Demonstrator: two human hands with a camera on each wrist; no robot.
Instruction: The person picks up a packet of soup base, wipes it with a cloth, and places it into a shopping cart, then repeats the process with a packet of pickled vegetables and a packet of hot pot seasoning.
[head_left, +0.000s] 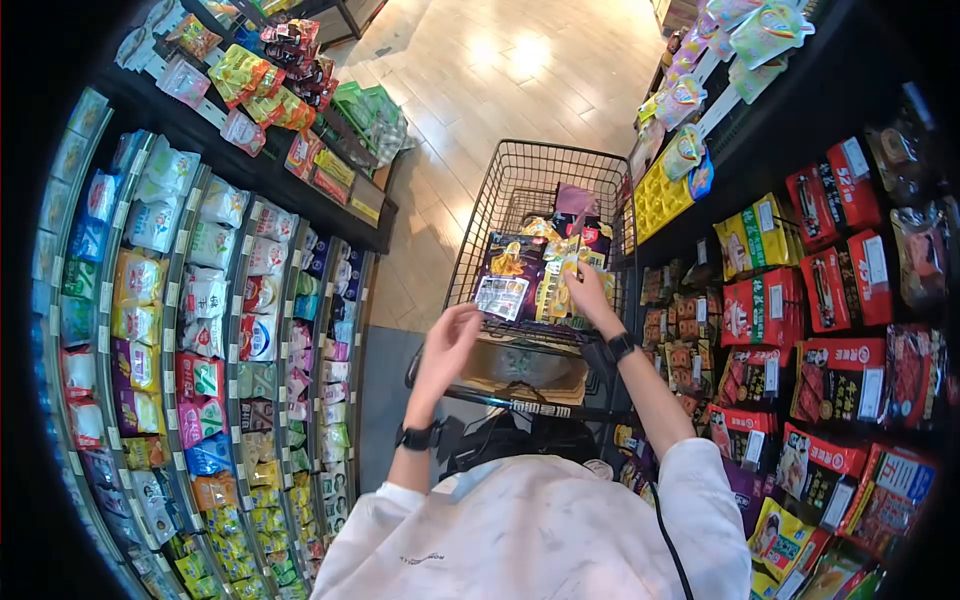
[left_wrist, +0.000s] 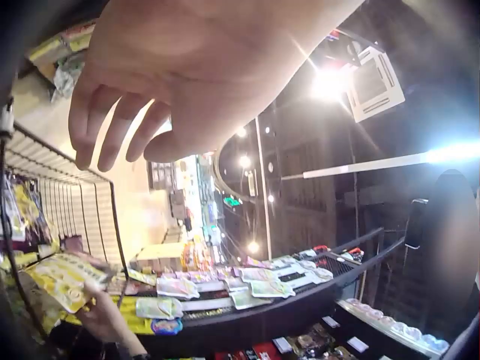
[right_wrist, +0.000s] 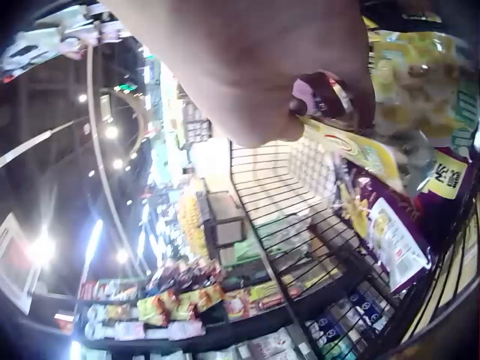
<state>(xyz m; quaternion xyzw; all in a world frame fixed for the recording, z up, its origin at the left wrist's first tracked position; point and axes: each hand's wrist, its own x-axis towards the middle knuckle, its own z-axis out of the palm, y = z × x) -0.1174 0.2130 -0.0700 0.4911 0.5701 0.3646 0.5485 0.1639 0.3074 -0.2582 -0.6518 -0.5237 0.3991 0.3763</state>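
My right hand [head_left: 592, 295] is over the near right part of a black wire shopping cart [head_left: 480, 215]. Its fingers and thumb pinch the edge of a yellow snack packet [left_wrist: 66, 281], which the left wrist view shows tilted. Beside it in the cart lies a dark purple packet [head_left: 508, 258] with a food picture and a white label panel. A mauve and dark packet [head_left: 577, 200] sits farther forward. My left hand [head_left: 450, 345], fingers loosely bent and holding nothing, hovers by the cart's near left corner.
The cart's handle bar [head_left: 540, 407] runs across in front of my body. Shelves of bagged snacks [head_left: 205, 310] line the left side, and red and black packs [head_left: 755, 310] hang on the right. Tiled floor [head_left: 440, 90] stretches ahead. A yellow molded tray [head_left: 670, 200] sits right of the cart.
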